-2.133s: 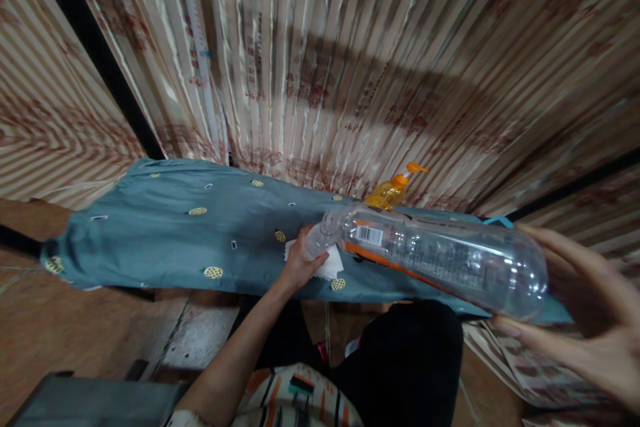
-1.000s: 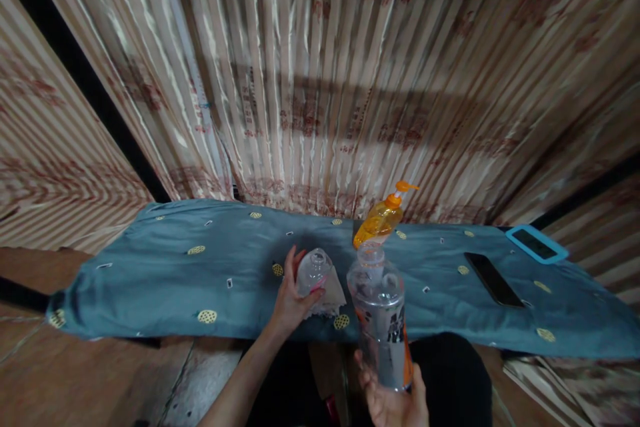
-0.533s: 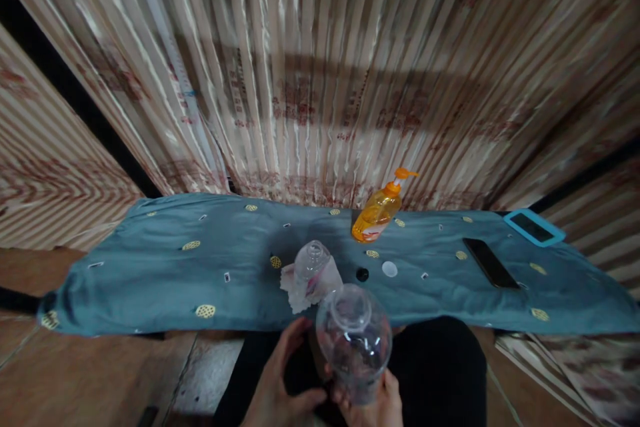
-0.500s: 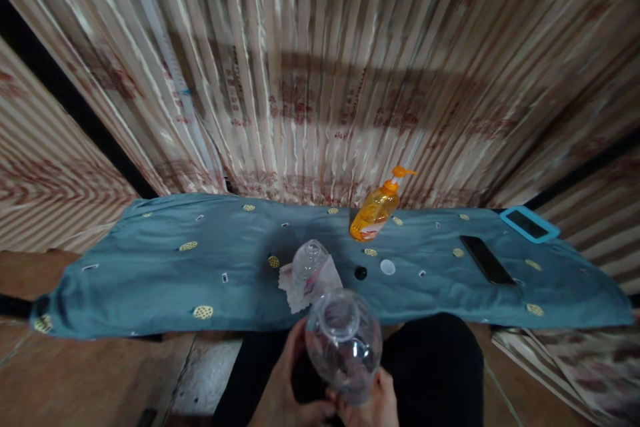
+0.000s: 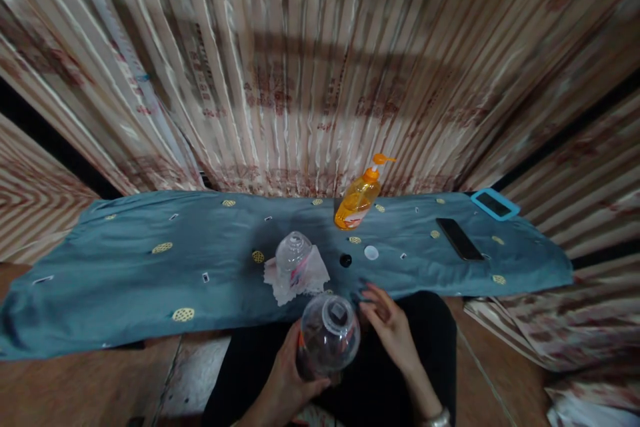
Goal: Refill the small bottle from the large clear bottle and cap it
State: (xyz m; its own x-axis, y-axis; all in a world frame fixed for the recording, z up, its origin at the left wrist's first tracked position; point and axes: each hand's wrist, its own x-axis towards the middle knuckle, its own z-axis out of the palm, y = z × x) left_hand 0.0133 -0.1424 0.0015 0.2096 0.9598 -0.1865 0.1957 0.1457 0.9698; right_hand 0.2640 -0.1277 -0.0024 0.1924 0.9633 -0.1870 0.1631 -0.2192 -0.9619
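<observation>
In the head view, my left hand (image 5: 287, 380) is wrapped around a clear, rounded plastic bottle (image 5: 325, 350) over my lap, its ring-shaped end tilted up towards me. Beside it, to the right, my right hand (image 5: 390, 327) is off the bottle, fingers apart and holding nothing. Just past the held bottle, a smaller clear plastic bottle (image 5: 293, 257) with a pink mark stands on a pale, crumpled tissue (image 5: 317, 271). A small black cap (image 5: 345, 260) and a white round disc (image 5: 371, 253) lie on the cloth beyond my right hand.
A blue-green patterned cloth (image 5: 120, 280) covers the narrow table. Towards its back stands an orange pump bottle (image 5: 357, 200). A dark phone (image 5: 459, 239) and a blue-framed device (image 5: 495, 204) lie at the right. Behind hangs a striped curtain (image 5: 300, 80).
My right hand has let go of the clear bottle and moved right, its fingers opening. My left hand keeps hold of it. The view has shifted slightly to the right.
</observation>
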